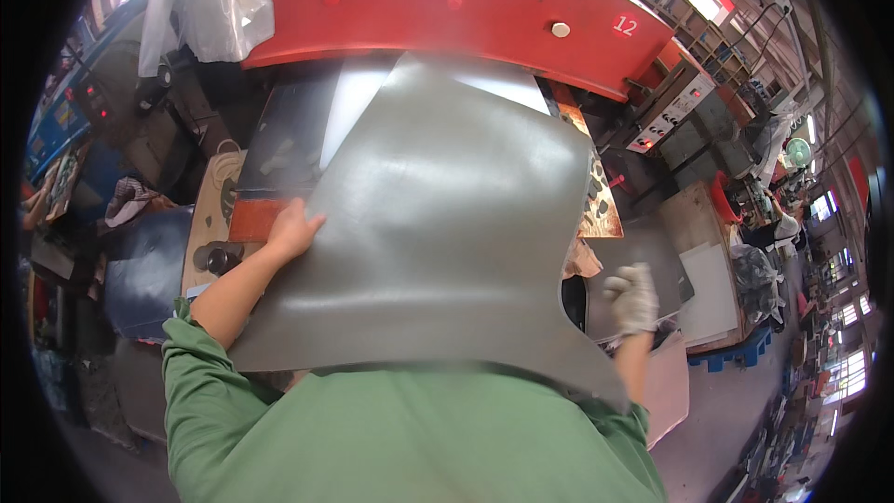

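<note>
A large, smooth grey-green sheet (447, 214), leather-like with an irregular outline, spreads in front of me. Its near edge reaches my green shirt, and its far end lies beneath the red machine beam. My bare left hand (294, 231) grips the sheet's left edge, thumb on top; the fingers under the edge are partly hidden. To the right of the sheet, apart from its curved edge, is my right hand (633, 300) in a whitish glove. Its fingers are curled closed, and whatever may be inside them is hidden. Part of the right forearm is behind the sheet's lower right corner.
The red machine beam (419, 9) crosses the far side, with a control box (672, 112) at its right. A patterned board (601, 200) shows beside the sheet. Dark cups (222, 259) stand on the left ledge; a white board (708, 293) lies at right.
</note>
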The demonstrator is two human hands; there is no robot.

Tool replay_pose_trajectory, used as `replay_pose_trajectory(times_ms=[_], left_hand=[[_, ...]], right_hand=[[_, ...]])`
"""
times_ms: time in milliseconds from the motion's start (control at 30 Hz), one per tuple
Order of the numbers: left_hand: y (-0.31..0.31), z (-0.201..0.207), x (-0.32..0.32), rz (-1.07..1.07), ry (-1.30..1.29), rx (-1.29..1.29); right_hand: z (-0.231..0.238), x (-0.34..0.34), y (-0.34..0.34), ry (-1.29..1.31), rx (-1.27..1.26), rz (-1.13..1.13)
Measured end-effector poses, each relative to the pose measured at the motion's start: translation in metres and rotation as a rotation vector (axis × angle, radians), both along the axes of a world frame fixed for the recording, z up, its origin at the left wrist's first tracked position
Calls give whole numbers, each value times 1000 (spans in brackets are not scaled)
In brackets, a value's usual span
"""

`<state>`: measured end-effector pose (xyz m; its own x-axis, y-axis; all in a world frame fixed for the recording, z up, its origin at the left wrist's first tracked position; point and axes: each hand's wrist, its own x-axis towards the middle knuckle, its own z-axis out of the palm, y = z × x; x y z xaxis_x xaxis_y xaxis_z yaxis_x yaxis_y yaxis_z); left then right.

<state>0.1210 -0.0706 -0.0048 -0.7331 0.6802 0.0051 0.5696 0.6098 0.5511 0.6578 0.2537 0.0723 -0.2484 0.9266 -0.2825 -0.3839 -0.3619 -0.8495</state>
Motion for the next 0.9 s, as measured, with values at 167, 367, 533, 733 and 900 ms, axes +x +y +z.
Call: replay_pose_trajectory(times_ms=[167,367,533,733,900], left_hand=[[-1,10,-4,11,15,-34],[-35,1,-2,1,68,97],[-75,-30,10,125,20,82],[-51,-20,-12,75,117,159],[30,12,-58,84,295,268]], right_hand=[[-142,-45,7,-518,-225,278],[-106,-60,1,-508,361,407],[-79,-101,33,-573,351,486],[-35,-132,49,-784,445,496],[-28,-184,137,-799,534,538]])
